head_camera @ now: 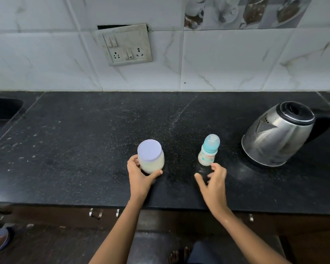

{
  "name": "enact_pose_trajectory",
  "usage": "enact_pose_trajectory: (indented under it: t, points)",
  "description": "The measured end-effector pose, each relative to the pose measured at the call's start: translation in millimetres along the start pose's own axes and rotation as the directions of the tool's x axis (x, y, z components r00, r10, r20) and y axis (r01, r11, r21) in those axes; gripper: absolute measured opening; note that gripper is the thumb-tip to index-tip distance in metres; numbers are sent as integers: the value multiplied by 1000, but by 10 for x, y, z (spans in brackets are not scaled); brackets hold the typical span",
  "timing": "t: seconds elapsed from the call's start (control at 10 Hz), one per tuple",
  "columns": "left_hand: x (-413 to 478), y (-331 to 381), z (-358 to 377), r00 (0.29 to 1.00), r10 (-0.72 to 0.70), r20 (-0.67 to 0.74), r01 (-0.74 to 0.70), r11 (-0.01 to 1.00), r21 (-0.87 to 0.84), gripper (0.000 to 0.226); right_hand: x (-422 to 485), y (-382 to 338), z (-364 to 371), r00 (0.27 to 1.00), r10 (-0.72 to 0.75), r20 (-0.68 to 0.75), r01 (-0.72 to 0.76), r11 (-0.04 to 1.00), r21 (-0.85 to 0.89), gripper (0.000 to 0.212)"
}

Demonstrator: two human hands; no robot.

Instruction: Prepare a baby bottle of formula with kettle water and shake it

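The right hand [214, 181], grip spread and empty, hovers just short of the upright bottle [208, 152] on the table [84, 140], nearer than the left hand [141, 175], which holds the lidded jar [151, 158].

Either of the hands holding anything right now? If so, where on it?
Left hand grips the lidded jar round its lower body. Right hand is open beside the baby bottle, holding nothing.
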State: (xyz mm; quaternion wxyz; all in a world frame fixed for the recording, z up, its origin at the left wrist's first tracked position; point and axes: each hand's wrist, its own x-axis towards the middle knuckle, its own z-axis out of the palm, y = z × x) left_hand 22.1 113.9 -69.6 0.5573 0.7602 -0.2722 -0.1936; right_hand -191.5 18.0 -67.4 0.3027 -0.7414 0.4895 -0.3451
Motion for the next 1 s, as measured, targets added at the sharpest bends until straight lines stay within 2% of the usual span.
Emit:
enact_pose_trajectory:
  t: [0.1, 0.2, 0.3, 0.7, 0.9, 1.0]
  points:
    - [18, 19, 110, 1000, -10, -23, 9, 999, -39, 86, 257, 191, -88, 997, 78, -29, -77, 996, 39, 75]
    - [111, 73, 243, 1000, -11, -4, 11, 998, -57, 85, 540, 209, -83, 997, 63, 47, -67, 993, 101, 73]
    - [236, 111, 375, 1000, -14, 20, 15, 999, -50, 84, 746, 249, -18, 994, 27, 105, -37, 995, 90, 56]
    - [750, 296, 747, 994, -67, 86, 64, 997, 37, 83, 1321, 191, 21, 973, 101, 206, -111, 993, 40, 62]
    - [695, 372, 733, 993, -69, 101, 66, 997, 32, 83, 1345, 138, 35, 967, 162, 198, -168, 986, 11, 65]
    - [566, 471, 690, 994, 3, 106, -6, 999, 34, 97, 1266, 95, 15, 981, 141, 131, -141, 990, -8, 88]
